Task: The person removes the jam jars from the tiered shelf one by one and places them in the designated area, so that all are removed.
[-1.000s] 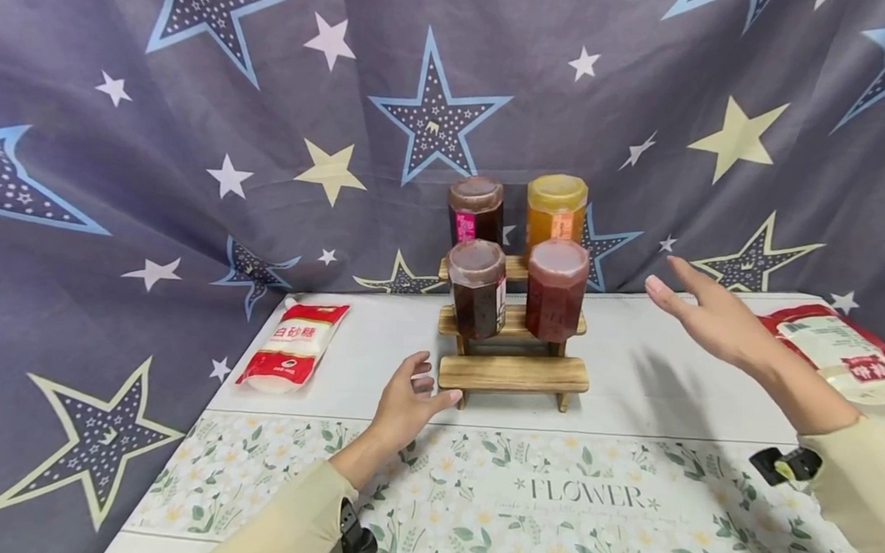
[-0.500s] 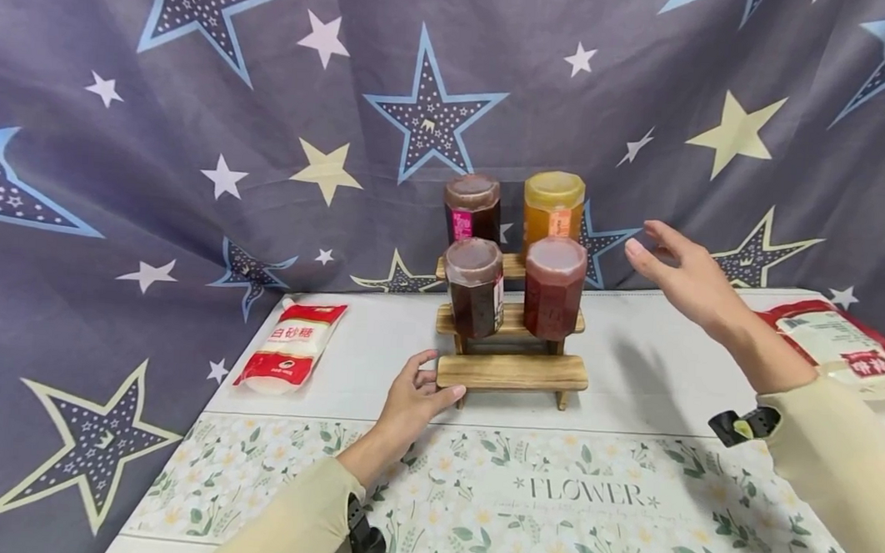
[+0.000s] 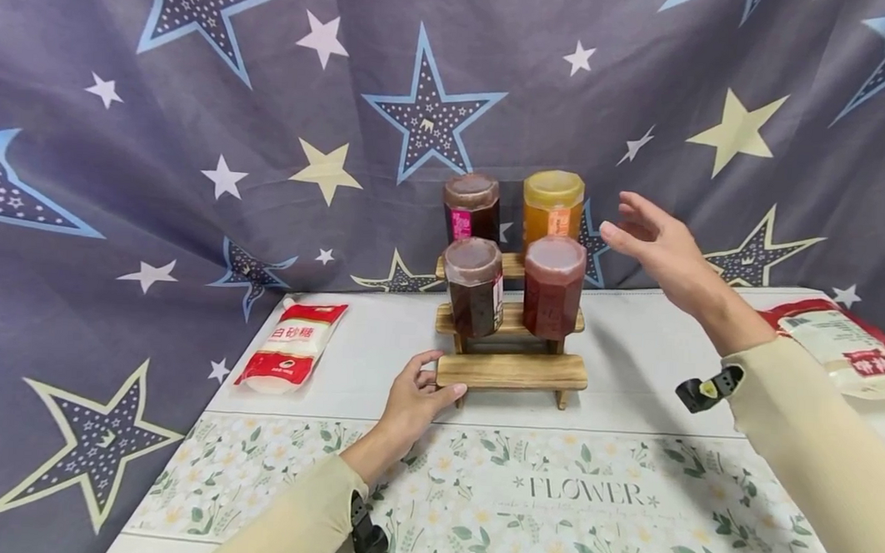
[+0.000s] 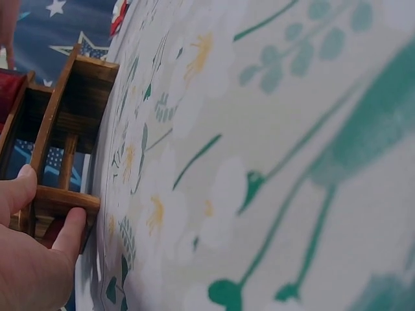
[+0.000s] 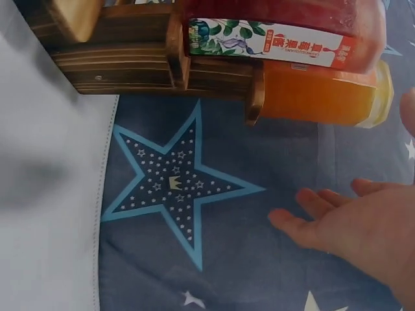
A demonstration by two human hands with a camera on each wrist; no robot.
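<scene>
A three-tiered wooden stand [image 3: 513, 370] stands on the table with its lowest step bare. My left hand [image 3: 410, 402] holds the left end of that step, thumb in front and fingers behind; the left wrist view shows thumb and fingers on the wooden end piece [image 4: 61, 197]. On the middle step are a dark jam jar [image 3: 475, 292] and a red jam jar [image 3: 554, 292]. Behind them, the top step carries another dark jar [image 3: 472, 204] and an orange jar [image 3: 554, 205]. My right hand [image 3: 663, 248] hangs in the air right of the orange jar, fingers apart from it and holding nothing.
A red and white sugar bag [image 3: 292, 348] lies on the left of the table. At the far right lies a larger red and white bag [image 3: 852, 344]. A star-patterned curtain [image 3: 270, 134] hangs close behind the stand. A flower-printed cloth [image 3: 476, 495] covers the table front.
My right hand has moved left and up, closer to the orange jar. My left hand has come in slightly onto the stand's end. The jars stay in place.
</scene>
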